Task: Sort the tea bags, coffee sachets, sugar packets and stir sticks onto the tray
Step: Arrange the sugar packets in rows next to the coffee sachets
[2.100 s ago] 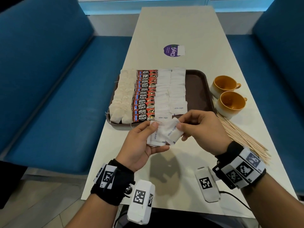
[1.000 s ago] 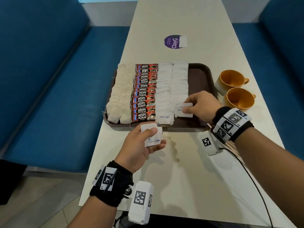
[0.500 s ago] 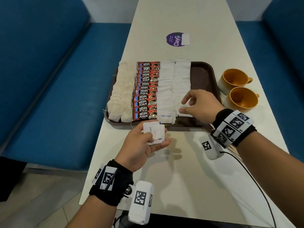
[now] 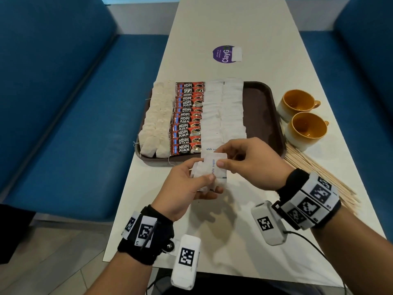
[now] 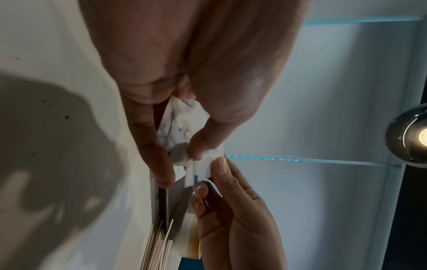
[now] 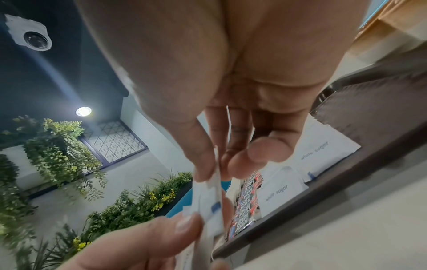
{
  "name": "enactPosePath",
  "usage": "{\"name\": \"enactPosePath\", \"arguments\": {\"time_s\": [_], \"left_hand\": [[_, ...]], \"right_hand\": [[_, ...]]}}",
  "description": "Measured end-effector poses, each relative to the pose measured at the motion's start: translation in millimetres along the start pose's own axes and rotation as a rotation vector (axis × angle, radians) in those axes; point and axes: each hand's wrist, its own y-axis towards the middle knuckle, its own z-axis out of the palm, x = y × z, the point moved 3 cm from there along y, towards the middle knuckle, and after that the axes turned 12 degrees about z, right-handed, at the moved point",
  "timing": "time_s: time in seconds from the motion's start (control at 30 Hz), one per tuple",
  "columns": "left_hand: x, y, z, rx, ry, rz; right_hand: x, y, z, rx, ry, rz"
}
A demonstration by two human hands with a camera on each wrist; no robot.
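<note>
A brown tray (image 4: 260, 116) on the white table carries rows of tea bags (image 4: 156, 122), red coffee sachets (image 4: 187, 120) and white sugar packets (image 4: 223, 111). Just in front of the tray my left hand (image 4: 187, 184) grips a small stack of sugar packets (image 4: 204, 175) above the table. My right hand (image 4: 244, 160) pinches the top packet (image 4: 215, 167) of that stack between thumb and fingers; the pinch (image 6: 215, 175) also shows in the right wrist view. Wooden stir sticks (image 4: 319, 175) lie on the table to the right of the tray.
Two orange cups (image 4: 302, 116) stand right of the tray, beside its bare right part. A purple round sticker (image 4: 226, 54) lies farther back on the table. Blue benches (image 4: 70, 116) run along both sides.
My right hand left a sugar packet on the tray's right sugar row, came back toward me and now pinches the top packet of the stack in my left hand.
</note>
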Motion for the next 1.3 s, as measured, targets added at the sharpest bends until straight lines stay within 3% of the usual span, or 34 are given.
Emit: {"name": "enactPosePath", "arguments": {"time_s": [0.2, 0.37, 0.63, 0.97, 1.3], "left_hand": [[-2.8, 0.8, -5.4, -0.163, -0.014, 0.077], [-2.8, 2.0, -2.8, -0.165, -0.132, 0.073], [1.8, -0.4, -8.1, -0.141, -0.210, 0.004], [4.2, 1.5, -13.4, -0.165, -0.234, -0.044], [5.5, 3.4, -14.9, -0.158, -0.235, -0.046]], "right_hand": [[-10.4, -12.7, 6.0, 0.081, 0.042, 0.040], [-14.3, -16.1, 12.8, 0.096, 0.048, 0.058], [-36.8, 17.8, -33.6, -0.192, 0.106, 0.172], [-43.6, 60.1, -33.3, -0.197, -0.253, 0.247], [-36.7, 73.1, -31.2, -0.219, -0.210, 0.300]]}}
